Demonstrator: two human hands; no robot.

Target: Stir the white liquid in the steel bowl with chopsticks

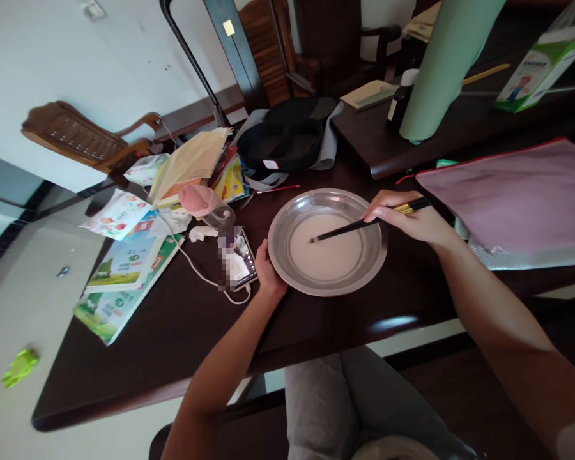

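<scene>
Chopsticks [347, 228] tipped into pale liquid [328, 260], metal bowl [335, 202] at our centre.
Our right hand [405, 214], at two o'clock, pinches them; our left hand [271, 273], at eight, touches the bowl's side, its grip hidden. A hard sweep or tilt could, we judge, splash the phone [244, 260] at nine.

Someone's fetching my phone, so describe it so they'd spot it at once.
On the dark table, find the metal bowl held by the left hand. Left of that hand lies the phone, screen up. Unlike the pink-topped container and tissue nearby, it has a white cable plugged in.
</scene>
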